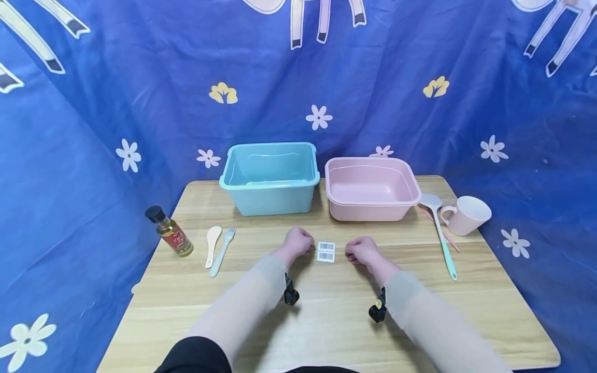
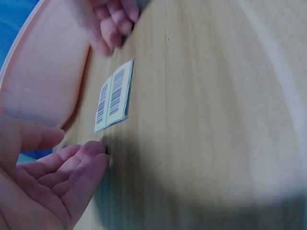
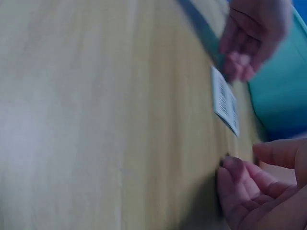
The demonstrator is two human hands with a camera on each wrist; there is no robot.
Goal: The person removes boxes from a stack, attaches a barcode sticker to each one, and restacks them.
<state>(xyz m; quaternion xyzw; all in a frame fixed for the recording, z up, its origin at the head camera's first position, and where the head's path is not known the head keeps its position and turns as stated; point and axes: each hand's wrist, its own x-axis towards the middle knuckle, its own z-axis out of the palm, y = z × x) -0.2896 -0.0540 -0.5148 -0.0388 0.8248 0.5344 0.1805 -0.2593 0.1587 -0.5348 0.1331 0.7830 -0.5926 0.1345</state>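
Note:
Between my two hands, a small white card with two printed barcodes [image 1: 326, 252] lies on the wooden table [image 1: 326, 321]. My left hand [image 1: 298, 242] is just left of the card with its fingers loosely bent, thumb apart and nothing held. On the other side, my right hand [image 1: 364, 250] hovers low over or rests on the tabletop, also bent loosely and holding nothing. Both wrist views show a gap between the fingertips and the barcode card [image 2: 112, 96]. Whether the fingers touch the wood, I cannot tell.
Behind the hands stand a blue basin [image 1: 275, 199] and a pink basin [image 1: 368, 211]. At left are a bottle [image 1: 174, 237], a white spoon [image 1: 212, 243] and a pale fork [image 1: 224, 251]. A spatula [image 1: 440, 233], a thin pink stick [image 1: 450, 241] and a mug [image 1: 466, 217] lie right.

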